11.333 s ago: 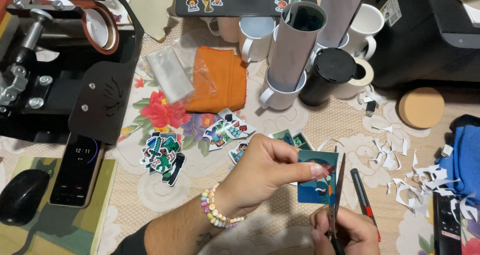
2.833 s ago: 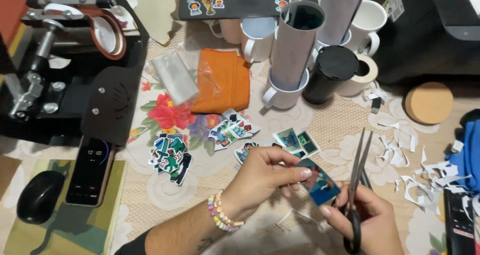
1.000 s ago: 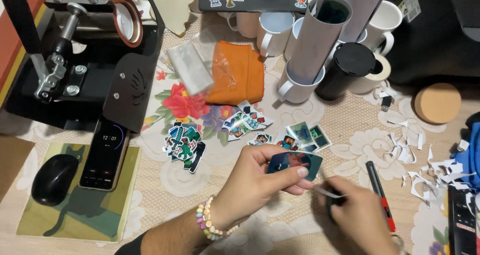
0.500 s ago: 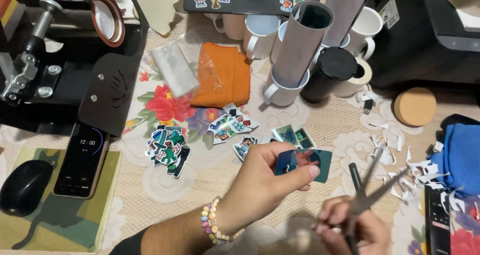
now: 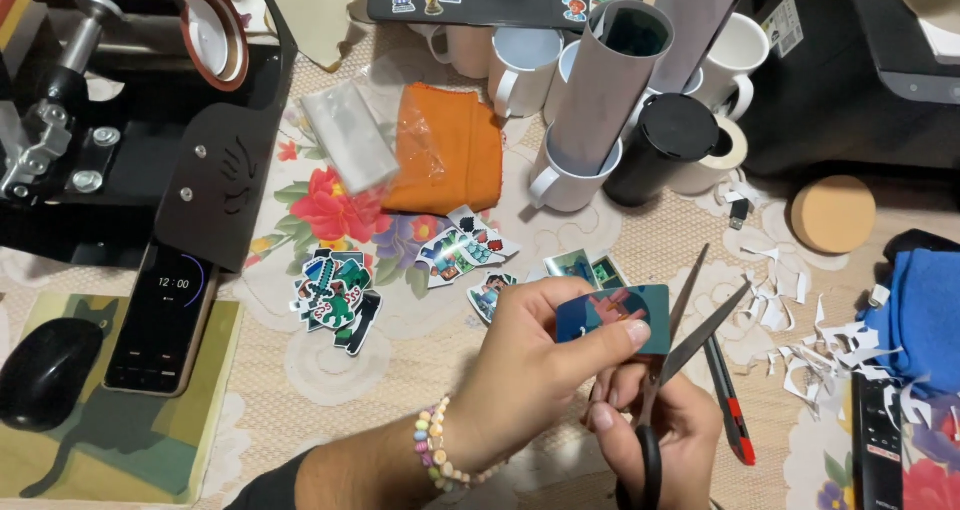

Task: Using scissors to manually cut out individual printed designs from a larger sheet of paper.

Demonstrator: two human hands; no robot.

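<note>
I pinch the printed sticker sheet (image 5: 612, 317) in my left hand (image 5: 520, 365), lifted off the desk (image 5: 400, 370) so the open scissors (image 5: 680, 340) gripped in my right hand (image 5: 655, 435) can reach its edge.

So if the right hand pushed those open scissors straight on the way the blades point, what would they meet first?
Most likely the printed card pinched in the left hand: it sits right beside the open blades of the scissors in the right hand. Depth is unclear, so they might pass beside its edge.
</note>
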